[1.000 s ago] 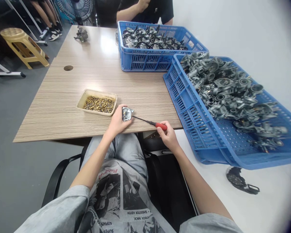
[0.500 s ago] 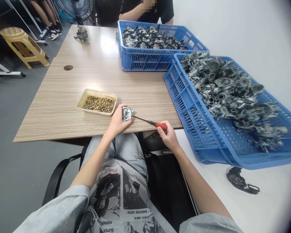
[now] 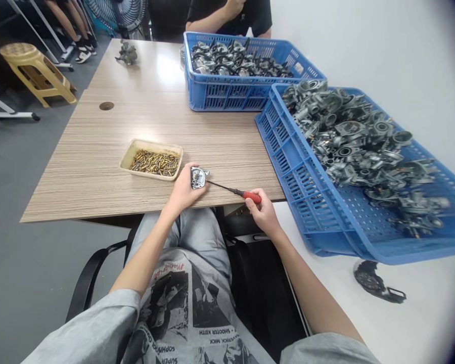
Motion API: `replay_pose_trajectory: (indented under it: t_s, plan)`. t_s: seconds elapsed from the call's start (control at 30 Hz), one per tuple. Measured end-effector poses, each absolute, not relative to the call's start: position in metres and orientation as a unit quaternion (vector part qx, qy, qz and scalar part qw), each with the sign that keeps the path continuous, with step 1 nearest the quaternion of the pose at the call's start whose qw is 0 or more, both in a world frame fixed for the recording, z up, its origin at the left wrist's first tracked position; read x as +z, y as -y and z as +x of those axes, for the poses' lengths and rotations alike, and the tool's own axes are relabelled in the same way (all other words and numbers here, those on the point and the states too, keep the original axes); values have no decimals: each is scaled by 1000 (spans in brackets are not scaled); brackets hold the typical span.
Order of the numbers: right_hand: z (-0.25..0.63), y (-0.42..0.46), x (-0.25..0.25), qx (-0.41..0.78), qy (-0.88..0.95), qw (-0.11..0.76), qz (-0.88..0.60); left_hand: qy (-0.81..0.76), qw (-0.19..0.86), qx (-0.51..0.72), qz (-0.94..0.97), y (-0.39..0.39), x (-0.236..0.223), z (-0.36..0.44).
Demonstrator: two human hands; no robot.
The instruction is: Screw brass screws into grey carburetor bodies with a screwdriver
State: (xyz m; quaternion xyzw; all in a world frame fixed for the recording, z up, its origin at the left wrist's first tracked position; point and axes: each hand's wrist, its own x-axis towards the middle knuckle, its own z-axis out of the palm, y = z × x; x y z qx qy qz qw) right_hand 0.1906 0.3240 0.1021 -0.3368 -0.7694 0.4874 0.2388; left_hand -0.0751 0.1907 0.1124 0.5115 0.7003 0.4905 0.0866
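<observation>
My left hand [image 3: 185,188] is closed round a small silver metal carburetor body [image 3: 198,178], held over the table near its front edge. Brass-coloured bits show inside its open face. My right hand [image 3: 264,211] grips the red handle of a screwdriver [image 3: 252,196]. The dark shaft points left, and its tip meets the right side of the carburetor body; the exact contact spot is too small to make out. Just left of my left hand stands a cream plastic tub [image 3: 126,161] holding many small brass parts [image 3: 155,162].
Two blue crates hold metal carburetor parts: one crate [image 3: 227,96] at the back, another [image 3: 288,172] on the right. A lone carburetor [image 3: 128,52] sits at the far left. Opposite is a person [image 3: 227,17] in dark clothing. A black-strapped item [image 3: 377,283] lies lower right.
Both hands, the carburetor body and the screwdriver stay practically in place. Nothing is taken up or let go.
</observation>
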Motion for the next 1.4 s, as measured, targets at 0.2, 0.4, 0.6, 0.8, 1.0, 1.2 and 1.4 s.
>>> replay_pose_trajectory:
  t_s: [0.2,0.4,0.6,0.8,1.0,1.2,1.4]
  plan:
    - [191,-324,102,486,769,240,-337,-702,93,490,509,-190,113,-75]
    - [192,-324,102,487,771,238,-334,-702,95,491,507,-191,112,-75]
    - [191,-324,103,482,773,238,-336,-702,91,491,508,-191,112,-75]
    - [191,-324,103,483,773,236,-337,-702,88,492,508,-191,112,-75]
    - [192,-324,101,482,773,241,-335,-703,91,489,508,-191,113,-75]
    - [191,-324,102,477,776,239,-336,-701,89,492,508,-191,112,-75]
    - [191,-324,104,476,777,240,-336,-703,81,488,510,-191,110,-75]
